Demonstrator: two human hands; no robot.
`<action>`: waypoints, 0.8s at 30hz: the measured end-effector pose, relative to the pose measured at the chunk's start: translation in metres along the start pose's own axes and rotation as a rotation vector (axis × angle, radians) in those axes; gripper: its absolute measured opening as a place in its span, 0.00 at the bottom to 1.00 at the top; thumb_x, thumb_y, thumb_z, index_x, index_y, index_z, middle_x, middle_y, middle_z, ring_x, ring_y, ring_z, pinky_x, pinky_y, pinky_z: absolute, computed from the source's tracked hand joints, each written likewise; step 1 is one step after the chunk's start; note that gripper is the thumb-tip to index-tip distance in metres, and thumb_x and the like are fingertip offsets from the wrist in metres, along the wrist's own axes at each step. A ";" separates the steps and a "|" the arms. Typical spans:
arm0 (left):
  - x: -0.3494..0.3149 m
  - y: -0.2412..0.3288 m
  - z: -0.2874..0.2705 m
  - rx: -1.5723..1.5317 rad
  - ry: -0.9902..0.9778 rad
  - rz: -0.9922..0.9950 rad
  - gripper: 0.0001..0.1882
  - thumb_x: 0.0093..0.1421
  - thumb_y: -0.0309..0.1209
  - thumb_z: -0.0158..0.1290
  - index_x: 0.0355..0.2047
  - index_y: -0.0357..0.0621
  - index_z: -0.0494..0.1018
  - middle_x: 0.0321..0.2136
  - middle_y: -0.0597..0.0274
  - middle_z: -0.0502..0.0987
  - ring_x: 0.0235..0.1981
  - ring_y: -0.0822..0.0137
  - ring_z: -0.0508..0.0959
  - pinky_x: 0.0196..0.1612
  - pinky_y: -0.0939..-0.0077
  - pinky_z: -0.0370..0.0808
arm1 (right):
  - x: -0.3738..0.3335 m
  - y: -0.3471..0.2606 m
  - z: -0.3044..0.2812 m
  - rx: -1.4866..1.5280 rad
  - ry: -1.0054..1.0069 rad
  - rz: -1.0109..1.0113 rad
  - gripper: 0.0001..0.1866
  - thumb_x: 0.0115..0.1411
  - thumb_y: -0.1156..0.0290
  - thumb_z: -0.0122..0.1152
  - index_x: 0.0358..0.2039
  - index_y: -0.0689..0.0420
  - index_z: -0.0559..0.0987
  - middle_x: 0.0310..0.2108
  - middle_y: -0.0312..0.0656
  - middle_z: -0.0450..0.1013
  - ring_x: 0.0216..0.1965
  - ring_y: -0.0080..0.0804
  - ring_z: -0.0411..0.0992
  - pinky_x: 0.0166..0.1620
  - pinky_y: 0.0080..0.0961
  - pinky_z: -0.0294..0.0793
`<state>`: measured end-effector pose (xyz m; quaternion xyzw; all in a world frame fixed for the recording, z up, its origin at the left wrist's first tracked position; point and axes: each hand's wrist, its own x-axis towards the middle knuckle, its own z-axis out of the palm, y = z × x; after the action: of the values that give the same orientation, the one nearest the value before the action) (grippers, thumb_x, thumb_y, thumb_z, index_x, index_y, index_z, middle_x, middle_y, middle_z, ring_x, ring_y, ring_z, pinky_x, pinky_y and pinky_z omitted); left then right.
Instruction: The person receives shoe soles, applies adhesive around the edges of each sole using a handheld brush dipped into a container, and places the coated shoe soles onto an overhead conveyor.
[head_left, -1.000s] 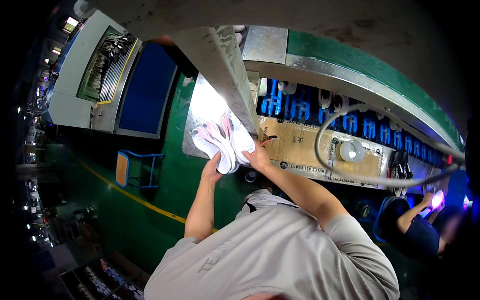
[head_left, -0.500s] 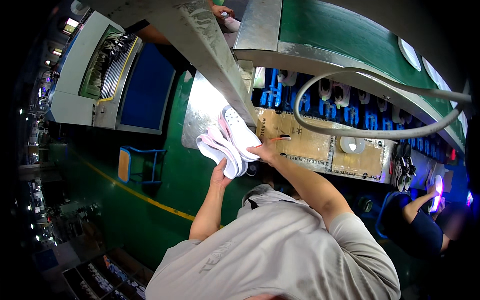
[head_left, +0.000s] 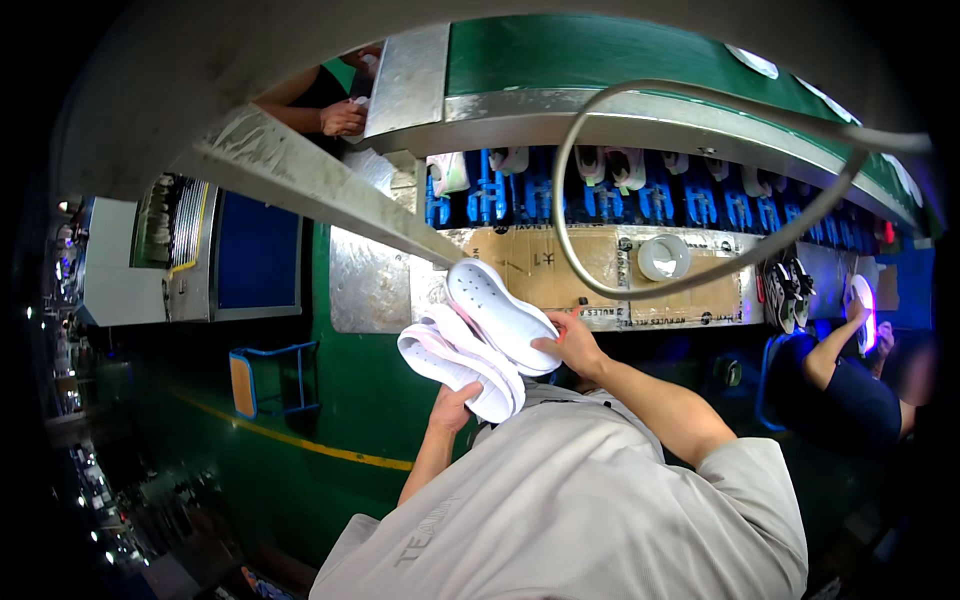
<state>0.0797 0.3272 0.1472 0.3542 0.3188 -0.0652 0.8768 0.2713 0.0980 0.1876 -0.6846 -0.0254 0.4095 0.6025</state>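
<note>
By the bench (head_left: pixel 365 290), I've got a bunch of white soles (head_left: pixel 497 322) up: L hand (head_left: pixel 455 406) pinching the lower ones, thumb on top; R hand (head_left: pixel 574 345) pinching the upper one's near end. Tub (head_left: pixel 664 270) sits on cardboard (head_left: pixel 540 252), off right.

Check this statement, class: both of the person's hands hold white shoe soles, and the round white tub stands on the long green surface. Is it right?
No, the tub's place is wrong. The head view shows the round white tub on the brown cardboard. The left hand and right hand do hold white shoe soles.
</note>
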 end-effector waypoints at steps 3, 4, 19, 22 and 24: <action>-0.004 0.017 -0.003 0.112 0.010 -0.006 0.45 0.51 0.21 0.65 0.69 0.39 0.60 0.61 0.54 0.74 0.63 0.53 0.73 0.69 0.57 0.67 | -0.001 0.036 -0.012 0.129 0.127 -0.094 0.29 0.55 0.75 0.76 0.56 0.64 0.76 0.45 0.45 0.80 0.44 0.29 0.78 0.51 0.27 0.78; -0.006 0.024 -0.009 0.148 0.000 0.008 0.45 0.51 0.21 0.65 0.69 0.39 0.61 0.60 0.54 0.74 0.63 0.53 0.73 0.68 0.57 0.67 | 0.001 0.041 -0.012 0.050 0.218 -0.129 0.29 0.54 0.74 0.76 0.56 0.65 0.76 0.45 0.45 0.80 0.44 0.29 0.78 0.51 0.27 0.78; 0.020 0.098 0.059 0.616 -0.136 0.054 0.39 0.55 0.33 0.68 0.63 0.29 0.67 0.55 0.54 0.77 0.56 0.61 0.77 0.62 0.66 0.71 | 0.056 0.027 0.012 -0.420 0.408 -0.011 0.37 0.57 0.59 0.71 0.60 0.65 0.66 0.46 0.65 0.76 0.47 0.64 0.76 0.49 0.49 0.75; 0.035 0.092 0.101 0.677 -0.161 0.080 0.37 0.55 0.33 0.68 0.61 0.28 0.68 0.53 0.51 0.78 0.52 0.61 0.79 0.58 0.66 0.74 | 0.021 0.028 -0.012 -0.491 0.371 -0.060 0.29 0.59 0.59 0.69 0.56 0.62 0.71 0.39 0.60 0.77 0.44 0.62 0.76 0.49 0.50 0.76; 0.046 0.088 0.128 0.743 -0.155 0.075 0.35 0.56 0.33 0.68 0.60 0.27 0.69 0.52 0.51 0.79 0.52 0.61 0.79 0.57 0.66 0.75 | -0.009 0.019 -0.034 -0.452 0.306 -0.138 0.25 0.61 0.61 0.67 0.52 0.62 0.74 0.36 0.58 0.78 0.42 0.60 0.77 0.47 0.49 0.76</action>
<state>0.2112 0.3125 0.2401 0.6534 0.1931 -0.1706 0.7118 0.2771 0.0605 0.1738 -0.8521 -0.0713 0.2432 0.4578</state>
